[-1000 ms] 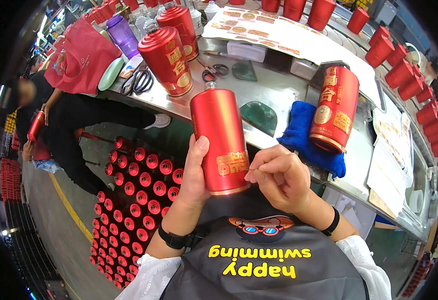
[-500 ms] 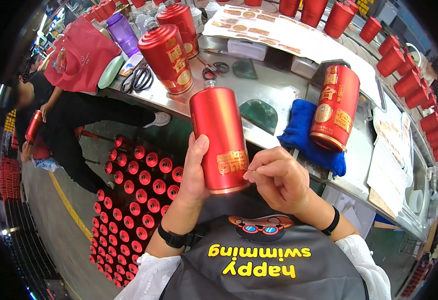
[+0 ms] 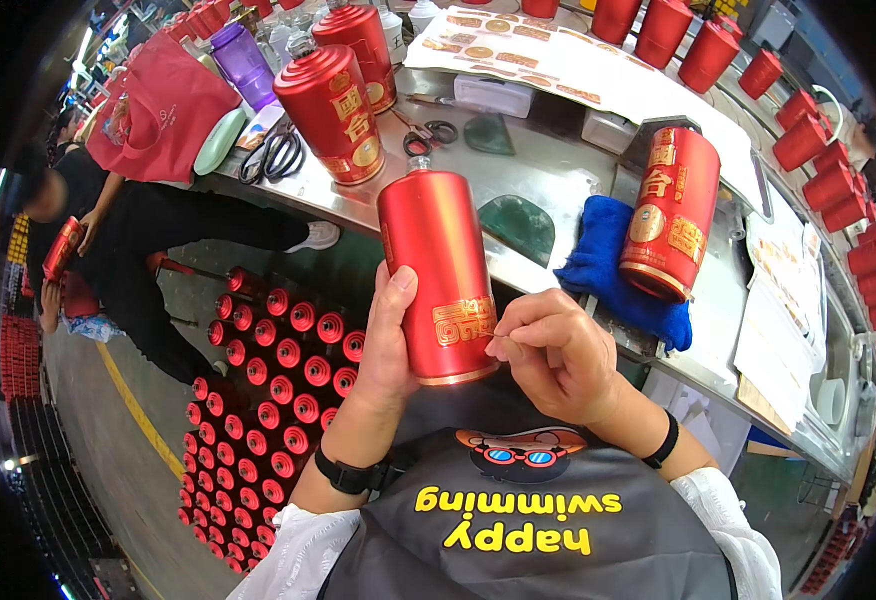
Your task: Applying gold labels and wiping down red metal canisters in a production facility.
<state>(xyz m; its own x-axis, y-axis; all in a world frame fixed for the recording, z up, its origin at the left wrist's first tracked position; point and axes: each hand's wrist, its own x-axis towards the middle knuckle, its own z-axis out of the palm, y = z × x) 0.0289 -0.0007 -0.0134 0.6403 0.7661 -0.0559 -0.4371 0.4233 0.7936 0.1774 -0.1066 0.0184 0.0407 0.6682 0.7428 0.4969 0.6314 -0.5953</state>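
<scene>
A red metallic bottle (image 3: 436, 250) with a clear glass neck is held upright, slightly tilted, above my lap. My left hand (image 3: 390, 325) is wrapped round its left side, thumb across the front. Low on the bottle's front sits a gold patterned label (image 3: 463, 322). My right hand (image 3: 553, 350) is pinched at the label's right edge, on a thin thing too small to make out. On a blue cloth (image 3: 598, 270) to the right lies another red bottle (image 3: 670, 215) bearing gold labels.
On the metal bench stand two labelled red bottles (image 3: 330, 115), with black scissors (image 3: 273, 155) and a purple bottle (image 3: 243, 65) nearby. A label sheet (image 3: 518, 50) lies behind. Red bottles (image 3: 280, 387) fill a floor rack at left. Another person (image 3: 128, 220) sits far left.
Both hands and the held bottle stay nearly in place; the bottle shifts very slightly upward. At the back right, the row of red containers has moved along to the right.
</scene>
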